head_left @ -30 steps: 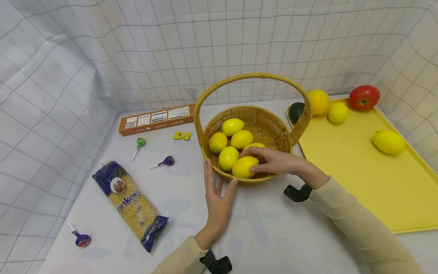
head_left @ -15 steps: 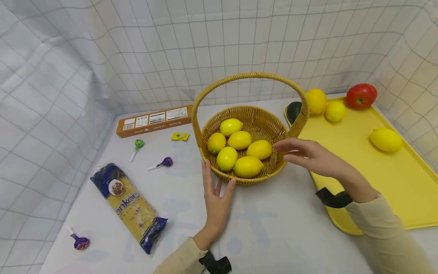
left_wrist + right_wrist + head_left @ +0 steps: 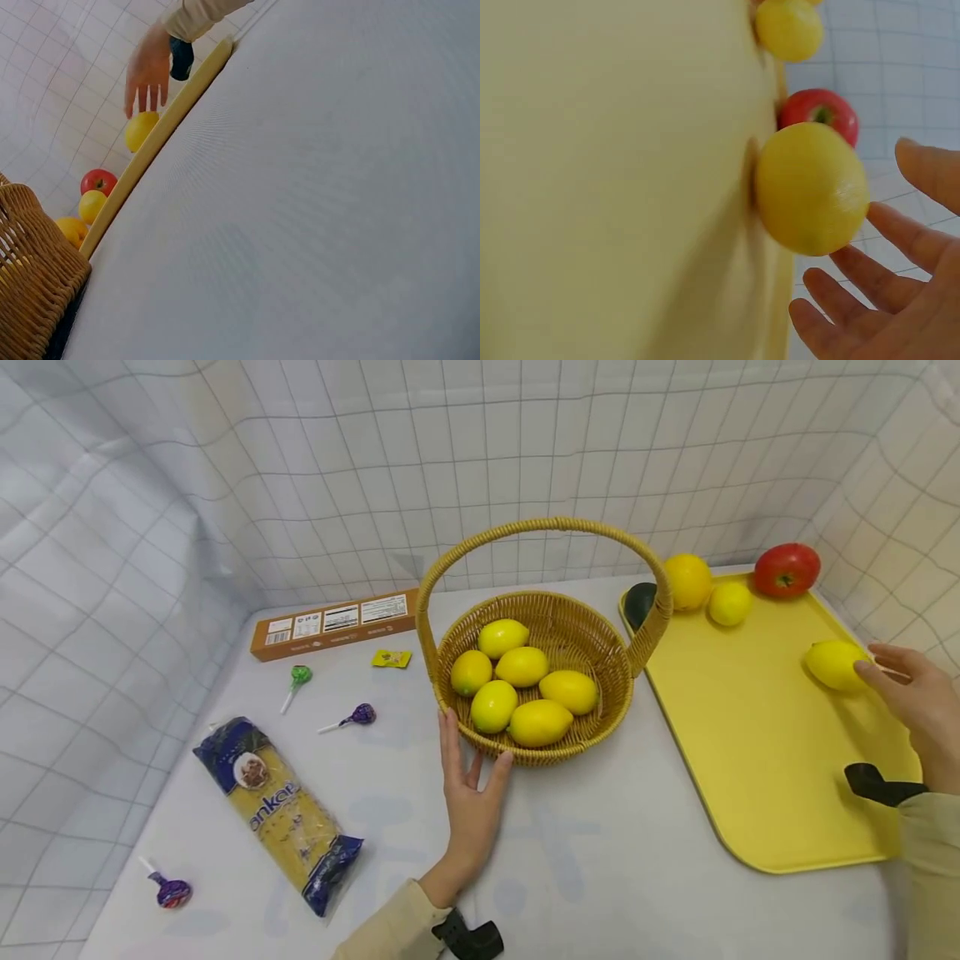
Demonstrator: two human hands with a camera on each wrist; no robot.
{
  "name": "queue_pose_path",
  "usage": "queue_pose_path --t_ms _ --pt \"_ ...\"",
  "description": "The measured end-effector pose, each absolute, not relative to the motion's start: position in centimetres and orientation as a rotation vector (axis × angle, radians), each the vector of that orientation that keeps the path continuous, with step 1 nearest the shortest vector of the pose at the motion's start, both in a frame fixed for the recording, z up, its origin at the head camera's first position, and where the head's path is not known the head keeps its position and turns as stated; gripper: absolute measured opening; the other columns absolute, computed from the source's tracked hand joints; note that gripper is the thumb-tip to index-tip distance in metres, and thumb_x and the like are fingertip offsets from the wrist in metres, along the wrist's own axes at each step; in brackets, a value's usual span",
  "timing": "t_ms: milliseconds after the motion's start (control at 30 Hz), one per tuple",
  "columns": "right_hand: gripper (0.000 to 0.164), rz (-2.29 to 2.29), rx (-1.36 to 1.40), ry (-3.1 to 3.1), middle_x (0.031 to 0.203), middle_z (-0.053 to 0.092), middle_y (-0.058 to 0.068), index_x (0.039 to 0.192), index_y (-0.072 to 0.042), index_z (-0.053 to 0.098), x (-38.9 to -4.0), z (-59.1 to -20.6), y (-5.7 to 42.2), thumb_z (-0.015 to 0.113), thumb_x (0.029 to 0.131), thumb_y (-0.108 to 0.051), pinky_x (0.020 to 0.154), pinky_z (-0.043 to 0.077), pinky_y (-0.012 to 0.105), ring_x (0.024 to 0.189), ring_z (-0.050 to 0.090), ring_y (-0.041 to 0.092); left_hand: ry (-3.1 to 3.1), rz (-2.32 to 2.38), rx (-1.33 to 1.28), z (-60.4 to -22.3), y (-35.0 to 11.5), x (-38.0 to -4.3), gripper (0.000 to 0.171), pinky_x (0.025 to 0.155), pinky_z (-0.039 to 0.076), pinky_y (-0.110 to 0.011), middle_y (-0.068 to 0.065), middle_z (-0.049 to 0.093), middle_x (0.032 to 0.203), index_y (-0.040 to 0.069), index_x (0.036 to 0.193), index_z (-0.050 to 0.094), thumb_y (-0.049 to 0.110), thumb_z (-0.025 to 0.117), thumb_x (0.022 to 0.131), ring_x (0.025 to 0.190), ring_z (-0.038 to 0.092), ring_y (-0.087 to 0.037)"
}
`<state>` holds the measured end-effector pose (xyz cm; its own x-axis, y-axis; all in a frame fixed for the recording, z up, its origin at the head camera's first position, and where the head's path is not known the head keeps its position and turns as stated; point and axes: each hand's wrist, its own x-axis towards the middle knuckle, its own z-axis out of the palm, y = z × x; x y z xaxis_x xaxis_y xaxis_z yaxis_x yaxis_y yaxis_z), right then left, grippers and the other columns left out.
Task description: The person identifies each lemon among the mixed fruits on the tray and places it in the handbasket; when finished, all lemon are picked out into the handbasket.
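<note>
My left hand (image 3: 471,810) touches the near side of a wicker basket (image 3: 577,627) with its fingers spread. Several lemons (image 3: 540,723) lie in the basket's left and front part, under its tall arched handle. Far to the right, my right hand (image 3: 918,697) is at a single lemon (image 3: 834,665) on the yellow tray (image 3: 772,760). In the right wrist view its thumb and fingers stand apart beside that lemon (image 3: 810,187), and the fingertips lie close to its surface; whether they touch it I cannot tell.
At the tray's back are a red apple (image 3: 786,570), a smaller yellow fruit (image 3: 730,603), an orange-yellow fruit (image 3: 687,582) and a dark green one (image 3: 640,603). To the left lie a pasta bag (image 3: 281,814), a brown box (image 3: 333,625), lollipops (image 3: 363,714) and a yellow packet (image 3: 392,658).
My right hand has let go of a lemon in the basket, come out, and crossed right to the tray's lone lemon. The left hand has stayed against the basket.
</note>
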<state>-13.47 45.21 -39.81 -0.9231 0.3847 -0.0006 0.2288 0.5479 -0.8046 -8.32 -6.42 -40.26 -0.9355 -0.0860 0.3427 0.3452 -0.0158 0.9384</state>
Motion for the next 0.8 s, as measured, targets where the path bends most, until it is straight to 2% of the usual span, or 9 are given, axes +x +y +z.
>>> queue_pose_path --t_ms 33,100,167,200,267,400,600,667,800 --pt "0.063 1.313 -0.513 -2.633 0.148 0.027 0.011 0.149 -0.022 0.027 -13.7 -40.4 45.6 0.05 0.094 -0.04 0.101 0.031 0.028 0.13 0.031 0.029 -1.965 -2.026 -0.271 -40.3 -6.4 -8.3 0.08 0.104 0.028 -0.048 -0.011 -0.005 0.154 0.003 0.15 0.008 0.0 0.06 0.09 0.139 0.004 -0.019" --pt "0.07 1.277 -0.469 -2.719 0.149 0.011 0.028 0.15 -0.007 0.015 -13.9 -40.4 44.9 0.047 0.096 -0.038 0.105 0.023 0.047 0.13 0.018 0.047 -1.969 -2.031 -0.273 -40.3 -6.4 -8.3 0.08 0.104 0.027 -0.048 -0.011 -0.005 0.155 0.004 0.15 0.008 0.001 0.06 0.09 0.139 0.004 -0.018" --pt "0.073 1.259 -0.412 -2.773 0.144 0.008 0.038 0.147 0.003 0.009 -14.0 -39.6 43.6 0.047 0.097 -0.034 0.101 0.021 0.057 0.123 0.016 0.056 -1.971 -2.036 -0.275 -40.3 -6.4 -8.3 0.08 0.105 0.027 -0.048 -0.01 -0.005 0.155 0.004 0.15 0.008 0.001 0.06 0.09 0.139 0.003 -0.017" --pt "0.073 1.232 -0.395 -2.789 0.142 0.011 0.039 0.146 0.005 0.011 -14.1 -39.4 43.0 0.048 0.096 -0.034 0.098 0.026 0.052 0.12 0.019 0.055 -1.971 -2.039 -0.276 -40.3 -6.4 -8.3 0.08 0.105 0.026 -0.048 -0.01 -0.006 0.155 0.005 0.15 0.007 0.001 0.06 0.09 0.139 0.003 -0.017" --pt "0.07 1.195 -0.353 -2.816 0.137 0.02 0.039 0.144 0.005 0.017 -14.3 -39.0 41.8 0.05 0.096 -0.034 0.087 0.033 0.044 0.112 0.026 0.05 -1.972 -2.044 -0.278 -40.2 -6.4 -8.3 0.08 0.105 0.026 -0.048 -0.01 -0.006 0.154 0.005 0.15 0.007 0.0 0.06 0.09 0.139 0.002 -0.017" --pt "0.062 1.233 -0.241 -2.879 0.13 0.027 0.032 0.14 0.0 0.028 -14.8 -38.9 40.5 0.055 0.094 -0.033 0.07 0.032 0.028 0.102 0.031 0.042 -1.966 -2.05 -0.275 -40.2 -6.3 -8.2 0.08 0.105 0.026 -0.048 -0.01 -0.006 0.154 0.005 0.15 0.007 0.0 0.059 0.09 0.139 0.002 -0.018" --pt "0.045 1.338 0.106 -2.976 0.128 0.038 0.012 0.137 -0.016 0.039 -13.4 -37.3 37.2 0.056 0.096 -0.021 0.074 0.037 0.019 0.108 0.041 0.035 -1.973 -2.055 -0.274 -40.3 -6.3 -8.2 0.08 0.105 0.025 -0.048 -0.008 -0.006 0.155 0.006 0.151 0.007 0.002 0.06 0.091 0.139 0.003 -0.016" --pt "0.043 1.395 0.32 -2.94 0.124 0.043 0.005 0.135 -0.013 0.042 -12.9 -36.4 35.4 0.056 0.095 -0.011 0.074 0.039 0.015 0.105 0.046 0.026 -1.976 -2.051 -0.274 -40.4 -6.3 -8.3 0.08 0.105 0.026 -0.048 -0.008 -0.006 0.155 0.006 0.151 0.007 0.002 0.06 0.091 0.139 0.003 -0.016" --pt "0.047 1.635 0.813 -2.788 0.124 0.048 0.007 0.133 -0.005 0.041 -12.5 -34.4 30.9 0.054 0.09 0.008 0.079 0.044 0.02 0.1 0.049 0.018 -1.974 -2.044 -0.276 -40.4 -6.4 -8.4 0.08 0.105 0.026 -0.047 -0.008 -0.006 0.155 0.006 0.151 0.007 0.001 0.06 0.09 0.139 0.003 -0.016"
